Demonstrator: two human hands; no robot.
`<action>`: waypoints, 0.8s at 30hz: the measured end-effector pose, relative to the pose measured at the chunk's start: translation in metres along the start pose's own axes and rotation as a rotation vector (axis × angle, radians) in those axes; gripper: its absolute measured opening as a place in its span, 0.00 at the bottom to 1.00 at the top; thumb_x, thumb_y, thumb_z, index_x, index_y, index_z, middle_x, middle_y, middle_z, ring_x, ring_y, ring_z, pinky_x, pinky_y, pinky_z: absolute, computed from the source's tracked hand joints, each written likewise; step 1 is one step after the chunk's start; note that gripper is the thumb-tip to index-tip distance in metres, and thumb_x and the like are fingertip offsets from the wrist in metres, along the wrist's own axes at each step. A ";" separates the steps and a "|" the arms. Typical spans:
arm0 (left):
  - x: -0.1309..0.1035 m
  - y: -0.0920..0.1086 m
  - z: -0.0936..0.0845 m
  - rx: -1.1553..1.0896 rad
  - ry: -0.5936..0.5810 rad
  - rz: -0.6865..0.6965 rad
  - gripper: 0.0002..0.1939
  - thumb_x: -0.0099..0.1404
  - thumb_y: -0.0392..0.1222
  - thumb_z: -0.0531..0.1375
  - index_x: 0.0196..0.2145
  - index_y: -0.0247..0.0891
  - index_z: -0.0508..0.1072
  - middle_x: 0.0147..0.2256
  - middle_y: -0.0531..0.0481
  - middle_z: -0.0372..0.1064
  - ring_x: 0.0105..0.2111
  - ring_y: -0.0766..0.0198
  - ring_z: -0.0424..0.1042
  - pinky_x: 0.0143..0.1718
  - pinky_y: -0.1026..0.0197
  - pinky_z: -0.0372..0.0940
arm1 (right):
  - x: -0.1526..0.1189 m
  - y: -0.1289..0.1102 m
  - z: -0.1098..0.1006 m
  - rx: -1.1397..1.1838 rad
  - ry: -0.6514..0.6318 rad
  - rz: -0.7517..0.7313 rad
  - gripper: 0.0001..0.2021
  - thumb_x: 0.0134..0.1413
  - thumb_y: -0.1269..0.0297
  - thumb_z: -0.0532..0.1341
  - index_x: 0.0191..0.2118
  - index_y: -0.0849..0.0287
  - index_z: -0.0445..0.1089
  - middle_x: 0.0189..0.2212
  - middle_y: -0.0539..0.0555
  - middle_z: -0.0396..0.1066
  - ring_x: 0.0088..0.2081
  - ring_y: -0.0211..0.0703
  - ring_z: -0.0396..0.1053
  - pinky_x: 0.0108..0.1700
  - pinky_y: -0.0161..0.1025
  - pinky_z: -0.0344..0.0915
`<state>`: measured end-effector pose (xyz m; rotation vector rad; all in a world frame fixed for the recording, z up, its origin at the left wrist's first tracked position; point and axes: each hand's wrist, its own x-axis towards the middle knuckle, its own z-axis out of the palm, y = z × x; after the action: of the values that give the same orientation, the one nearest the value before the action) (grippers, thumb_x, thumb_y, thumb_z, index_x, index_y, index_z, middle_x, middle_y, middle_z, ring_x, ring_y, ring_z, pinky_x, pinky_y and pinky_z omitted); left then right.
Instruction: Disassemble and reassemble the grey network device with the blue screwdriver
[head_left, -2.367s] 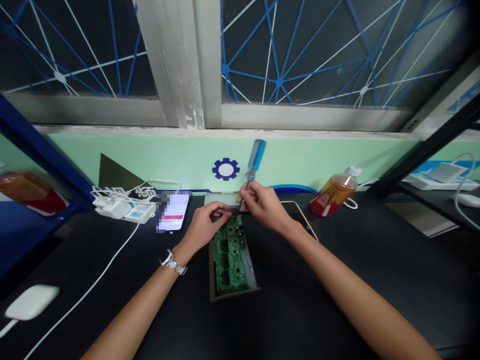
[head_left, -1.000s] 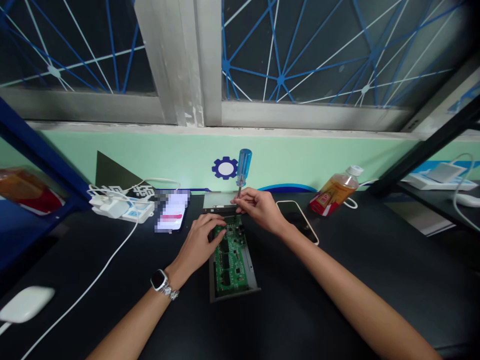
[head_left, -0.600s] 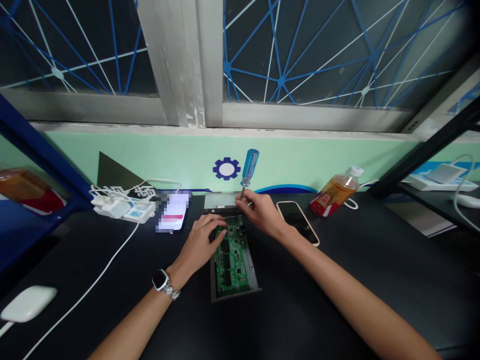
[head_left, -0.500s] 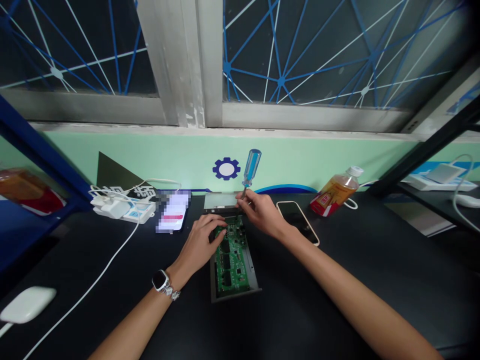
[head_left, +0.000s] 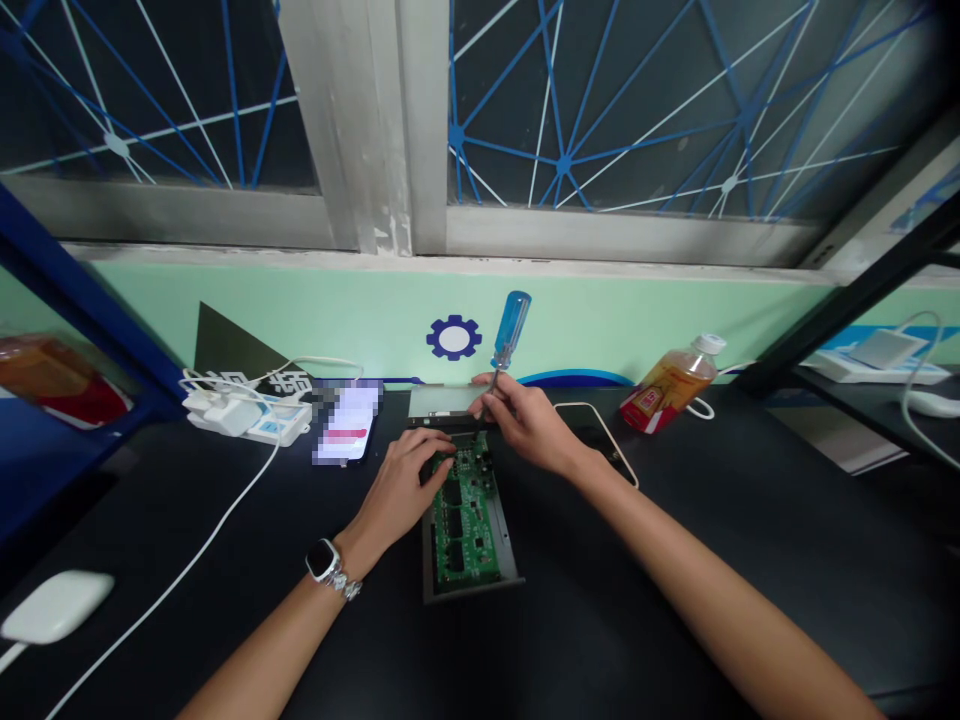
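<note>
One green circuit board (head_left: 463,516) lies in its grey tray (head_left: 511,560), hands at its far end

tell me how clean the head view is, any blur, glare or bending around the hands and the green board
Head view: the green circuit board and blue-handled screwdriver read sharp between the left hand and right hand; the lit phone screen is pixelated and glows bright; the grey window frame bows from wide-angle distortion; the corners darken; the black tabletop shows only a soft sheen.

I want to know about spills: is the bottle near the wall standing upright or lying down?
Lying down. The bottle rests on its side on the black table, white cap pointing up-right toward the wall.
</note>
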<state>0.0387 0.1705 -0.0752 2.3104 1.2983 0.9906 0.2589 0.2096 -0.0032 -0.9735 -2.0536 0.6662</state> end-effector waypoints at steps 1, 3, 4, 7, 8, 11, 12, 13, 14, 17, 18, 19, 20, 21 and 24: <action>0.000 0.000 0.000 -0.001 0.002 0.001 0.08 0.72 0.39 0.56 0.45 0.44 0.74 0.49 0.48 0.71 0.51 0.54 0.68 0.52 0.48 0.61 | 0.001 -0.002 -0.002 0.025 0.004 0.008 0.13 0.69 0.64 0.52 0.55 0.58 0.64 0.38 0.55 0.78 0.35 0.42 0.74 0.43 0.42 0.70; 0.000 0.001 -0.001 -0.006 0.011 0.002 0.08 0.72 0.39 0.56 0.46 0.44 0.74 0.49 0.48 0.71 0.51 0.54 0.68 0.52 0.48 0.61 | 0.000 -0.004 -0.005 0.098 0.030 0.034 0.13 0.69 0.62 0.53 0.55 0.58 0.64 0.39 0.56 0.78 0.35 0.42 0.74 0.43 0.42 0.71; 0.000 0.002 -0.002 -0.012 0.021 0.004 0.08 0.72 0.39 0.56 0.46 0.44 0.74 0.49 0.48 0.71 0.51 0.54 0.68 0.52 0.48 0.61 | 0.000 -0.005 -0.006 0.155 0.051 0.050 0.13 0.69 0.60 0.54 0.54 0.57 0.63 0.39 0.56 0.78 0.35 0.42 0.75 0.43 0.43 0.72; 0.000 0.005 -0.004 -0.059 0.074 0.020 0.08 0.71 0.39 0.57 0.46 0.44 0.73 0.48 0.47 0.72 0.50 0.54 0.69 0.51 0.48 0.63 | -0.007 -0.005 -0.006 0.402 0.142 0.105 0.12 0.67 0.56 0.56 0.50 0.56 0.63 0.39 0.56 0.78 0.37 0.42 0.76 0.44 0.44 0.74; 0.000 0.006 -0.005 -0.086 0.096 0.026 0.08 0.71 0.40 0.58 0.46 0.44 0.73 0.47 0.46 0.72 0.49 0.54 0.69 0.51 0.48 0.64 | -0.010 -0.005 -0.005 0.493 0.172 0.123 0.12 0.66 0.54 0.57 0.48 0.55 0.62 0.40 0.56 0.78 0.38 0.43 0.77 0.44 0.45 0.75; 0.000 0.010 -0.007 -0.160 0.138 0.039 0.08 0.70 0.41 0.60 0.47 0.44 0.73 0.45 0.46 0.72 0.48 0.55 0.71 0.50 0.50 0.66 | -0.027 -0.004 0.001 0.715 0.247 0.179 0.13 0.63 0.53 0.61 0.44 0.53 0.60 0.39 0.55 0.78 0.41 0.47 0.78 0.46 0.49 0.75; -0.001 0.011 -0.008 -0.173 0.139 0.039 0.08 0.69 0.41 0.60 0.47 0.44 0.73 0.44 0.47 0.73 0.47 0.56 0.71 0.49 0.50 0.67 | -0.033 -0.004 0.003 0.766 0.270 0.204 0.13 0.62 0.54 0.62 0.43 0.53 0.59 0.39 0.55 0.78 0.42 0.48 0.79 0.47 0.51 0.75; -0.001 0.012 -0.008 -0.180 0.135 0.035 0.09 0.69 0.41 0.61 0.47 0.44 0.73 0.44 0.47 0.73 0.45 0.56 0.71 0.47 0.51 0.67 | -0.040 -0.004 0.005 0.812 0.290 0.230 0.13 0.62 0.55 0.63 0.43 0.53 0.59 0.40 0.55 0.79 0.43 0.49 0.79 0.49 0.52 0.74; -0.002 0.012 -0.008 -0.186 0.127 0.031 0.09 0.69 0.41 0.61 0.46 0.44 0.73 0.43 0.47 0.73 0.44 0.57 0.72 0.46 0.52 0.68 | -0.046 -0.003 0.007 0.851 0.315 0.254 0.13 0.61 0.55 0.63 0.42 0.52 0.59 0.40 0.55 0.79 0.44 0.49 0.79 0.50 0.53 0.74; -0.003 0.015 -0.007 -0.214 0.092 0.013 0.07 0.69 0.42 0.61 0.44 0.43 0.75 0.41 0.47 0.74 0.39 0.60 0.72 0.41 0.55 0.69 | -0.062 -0.002 0.012 0.939 0.357 0.320 0.14 0.59 0.56 0.66 0.41 0.51 0.58 0.42 0.55 0.79 0.47 0.51 0.78 0.53 0.55 0.72; -0.004 0.016 -0.007 -0.227 0.087 0.009 0.06 0.69 0.42 0.61 0.43 0.43 0.75 0.41 0.47 0.74 0.37 0.61 0.72 0.40 0.56 0.69 | -0.065 -0.002 0.013 0.962 0.368 0.335 0.15 0.58 0.56 0.66 0.41 0.51 0.58 0.42 0.55 0.79 0.47 0.51 0.78 0.54 0.55 0.71; -0.004 0.016 -0.006 -0.238 0.086 0.006 0.06 0.69 0.42 0.61 0.43 0.43 0.75 0.40 0.48 0.74 0.36 0.61 0.72 0.39 0.57 0.69 | -0.067 -0.002 0.014 0.982 0.378 0.348 0.15 0.58 0.57 0.67 0.41 0.52 0.59 0.42 0.55 0.79 0.47 0.52 0.78 0.54 0.56 0.71; -0.004 0.017 -0.006 -0.246 0.088 0.004 0.06 0.69 0.42 0.61 0.42 0.42 0.76 0.40 0.48 0.75 0.36 0.62 0.72 0.38 0.57 0.69 | -0.069 -0.002 0.016 1.001 0.386 0.359 0.15 0.58 0.57 0.67 0.40 0.52 0.59 0.42 0.55 0.80 0.48 0.52 0.78 0.54 0.56 0.71; -0.004 0.018 -0.006 -0.251 0.091 0.003 0.05 0.69 0.42 0.61 0.42 0.42 0.76 0.39 0.48 0.75 0.35 0.62 0.73 0.38 0.58 0.69 | -0.069 -0.002 0.017 1.019 0.392 0.366 0.15 0.57 0.58 0.67 0.40 0.52 0.59 0.42 0.55 0.80 0.48 0.52 0.78 0.54 0.56 0.71; -0.004 0.019 -0.005 -0.261 0.097 0.003 0.05 0.69 0.42 0.61 0.41 0.42 0.76 0.38 0.48 0.75 0.35 0.62 0.73 0.38 0.58 0.69 | -0.070 -0.002 0.019 1.062 0.404 0.378 0.14 0.58 0.60 0.67 0.40 0.52 0.59 0.41 0.54 0.80 0.48 0.52 0.78 0.55 0.56 0.70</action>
<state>0.0455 0.1560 -0.0623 2.0903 1.1248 1.2078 0.2724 0.1491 -0.0415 -0.7362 -0.9100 1.4125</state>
